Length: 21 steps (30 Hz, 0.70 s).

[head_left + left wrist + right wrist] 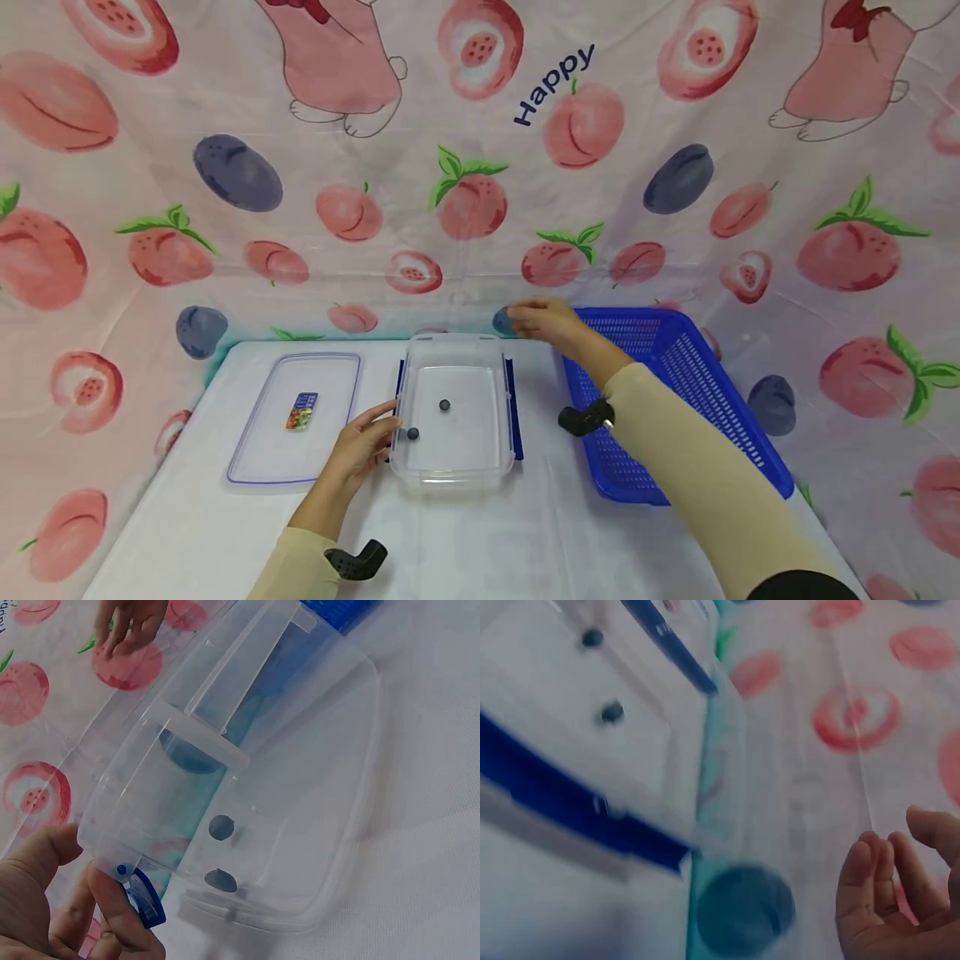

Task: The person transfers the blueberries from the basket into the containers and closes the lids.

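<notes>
A clear plastic food container (453, 450) with blue side latches stands in the middle of the white table. Two blueberries (445, 406) lie inside it, also visible through its wall in the left wrist view. My left hand (363, 443) holds the container's left side. In the left wrist view its thumb lies on the rim and its fingers sit below, beside a blue latch (144, 898). Raised beyond the container's far right corner, my right hand (546, 322) has loosely bent fingers (855, 889) and nothing between them.
A blue plastic basket (738, 417) stands at the right, under my right forearm. To the left lies a clear lid (258, 446) with a small coloured label (302, 412). A fruit-printed cloth (480, 275) hangs behind the table.
</notes>
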Tool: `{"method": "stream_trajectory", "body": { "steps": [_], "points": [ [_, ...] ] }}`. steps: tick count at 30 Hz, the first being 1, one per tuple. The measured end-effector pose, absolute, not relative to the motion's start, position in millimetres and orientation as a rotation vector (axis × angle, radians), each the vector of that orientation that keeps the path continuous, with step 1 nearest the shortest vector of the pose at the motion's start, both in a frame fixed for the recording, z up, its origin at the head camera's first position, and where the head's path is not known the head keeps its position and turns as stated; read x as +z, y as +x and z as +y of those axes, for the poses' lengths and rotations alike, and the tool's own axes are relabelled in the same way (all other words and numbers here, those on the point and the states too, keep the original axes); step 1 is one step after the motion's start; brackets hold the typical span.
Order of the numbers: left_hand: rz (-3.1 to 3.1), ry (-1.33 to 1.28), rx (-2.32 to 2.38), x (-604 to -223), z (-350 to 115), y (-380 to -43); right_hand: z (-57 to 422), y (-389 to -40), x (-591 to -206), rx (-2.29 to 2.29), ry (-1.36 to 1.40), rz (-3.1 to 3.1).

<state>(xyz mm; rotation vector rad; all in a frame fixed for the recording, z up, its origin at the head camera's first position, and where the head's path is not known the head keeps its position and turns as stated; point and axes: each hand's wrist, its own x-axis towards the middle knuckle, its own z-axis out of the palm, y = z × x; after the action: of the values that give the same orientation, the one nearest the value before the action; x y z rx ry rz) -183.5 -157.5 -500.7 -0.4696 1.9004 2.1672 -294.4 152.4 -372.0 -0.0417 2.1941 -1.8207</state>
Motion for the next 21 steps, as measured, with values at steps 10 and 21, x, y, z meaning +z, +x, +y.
{"method": "stream_trajectory", "body": {
  "steps": [10,21],
  "points": [
    [1.894,-0.494,2.172,-498.0,-158.5,-181.6,284.0,-294.3,-390.3,-1.993,0.097,2.357],
    [1.901,-0.495,2.165,-498.2,-155.5,-184.8,342.3,-275.6,-443.2,-1.764,0.395,2.447]
  ]
}}
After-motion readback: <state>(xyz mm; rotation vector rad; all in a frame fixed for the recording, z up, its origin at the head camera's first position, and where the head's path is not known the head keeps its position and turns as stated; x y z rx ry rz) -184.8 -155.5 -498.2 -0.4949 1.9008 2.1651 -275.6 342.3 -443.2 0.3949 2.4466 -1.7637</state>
